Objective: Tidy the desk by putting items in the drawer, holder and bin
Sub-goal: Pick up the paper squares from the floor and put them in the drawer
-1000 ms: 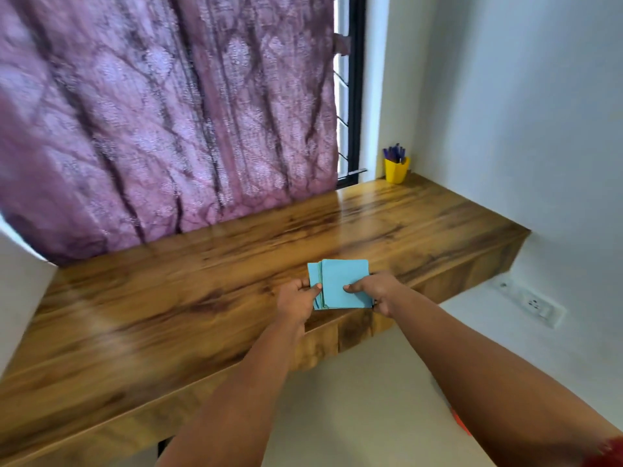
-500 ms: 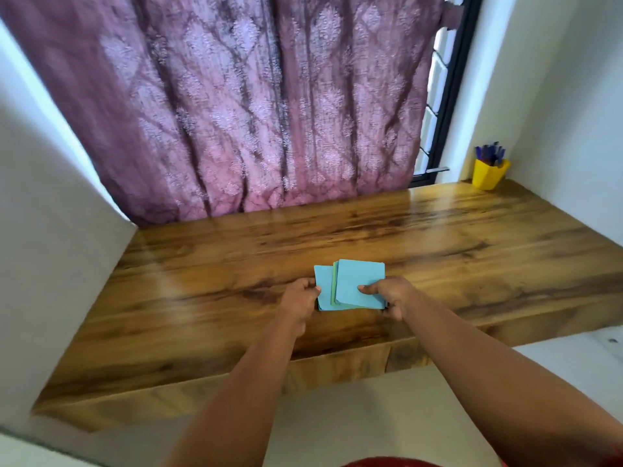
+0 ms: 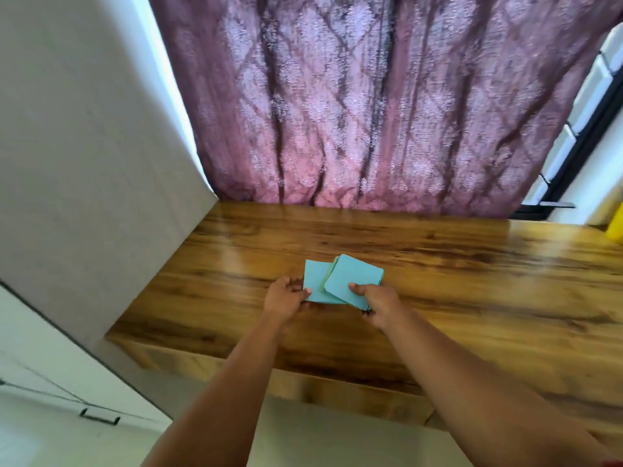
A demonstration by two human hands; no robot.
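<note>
We count two hands on fanned stack of square paper cards (image 3: 340, 281): two light-blue faces, one green edge between. Left hand (image 3: 286, 298) pinches lower-left card, right hand (image 3: 377, 303) pinches top card. Stack sits above glossy wooden desk (image 3: 472, 281), near front edge. One yellow holder (image 3: 616, 227) far right.

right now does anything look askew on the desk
Yes: the blue paper squares are fanned out, not squared up. The top one sits rotated over the lower one, with a green sheet peeking between. The left hand and right hand each grip a side.
</note>
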